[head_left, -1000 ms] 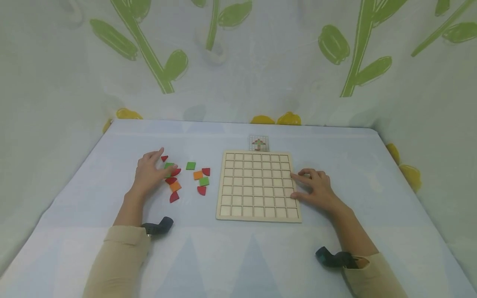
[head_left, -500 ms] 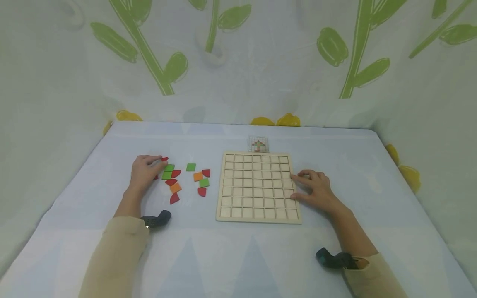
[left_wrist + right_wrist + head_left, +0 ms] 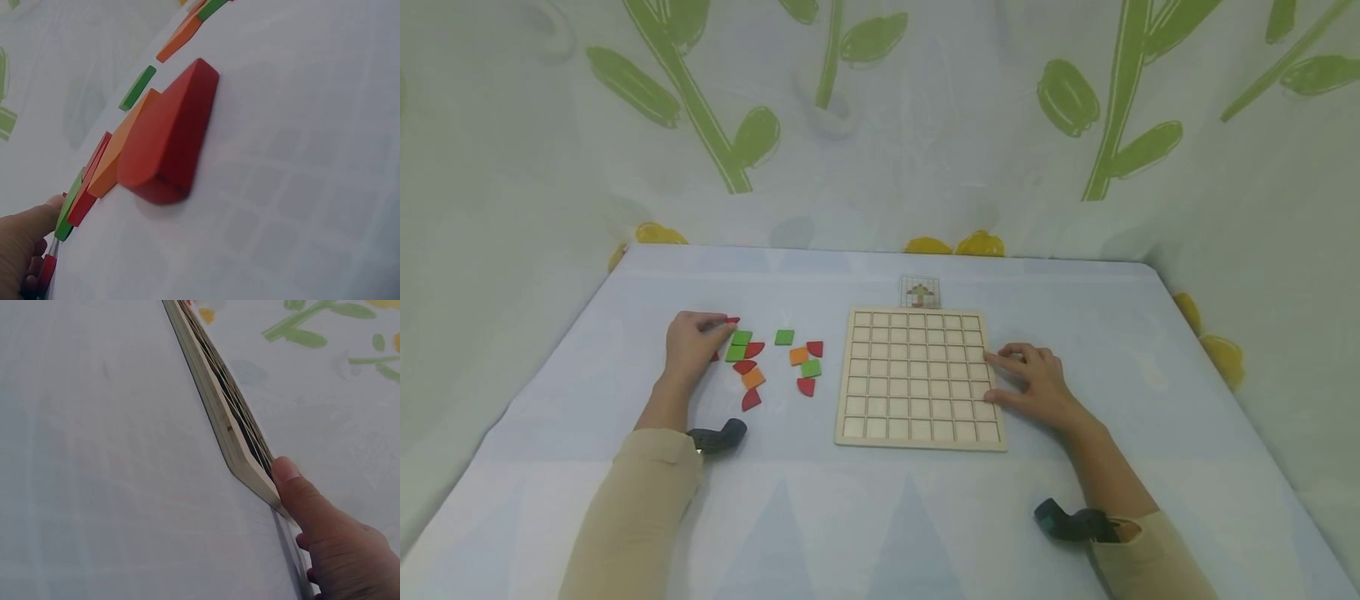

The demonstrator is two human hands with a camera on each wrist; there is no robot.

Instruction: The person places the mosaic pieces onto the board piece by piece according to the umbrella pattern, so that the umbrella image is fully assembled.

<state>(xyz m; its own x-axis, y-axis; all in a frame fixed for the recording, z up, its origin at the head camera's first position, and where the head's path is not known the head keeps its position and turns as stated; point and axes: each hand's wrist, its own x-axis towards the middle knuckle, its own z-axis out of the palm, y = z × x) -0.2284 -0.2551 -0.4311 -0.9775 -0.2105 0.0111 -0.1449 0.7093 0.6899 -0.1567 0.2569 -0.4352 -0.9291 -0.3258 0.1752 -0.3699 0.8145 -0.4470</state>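
Note:
In the head view my left hand pinches a small red quarter-circle tile between thumb and fingers, at the far end of a loose group of tiles. Right beside it lie two green square tiles, and another red tile is partly covered by the hand. The left wrist view shows the thumb behind a green tile, with the fingertips hidden. My right hand rests at the right edge of the wooden grid board, thumb and forefinger touching its rim. Its thumb lies on the rim in the right wrist view.
More red, orange and green tiles lie flat between the left hand and the board. A small pattern card with a coloured figure sits at the board's far edge. A pale cloth covers the table.
My left hand has drawn back slightly to the left, and its thumb and fingers have closed on the red tile. The right hand has stayed at the board's edge.

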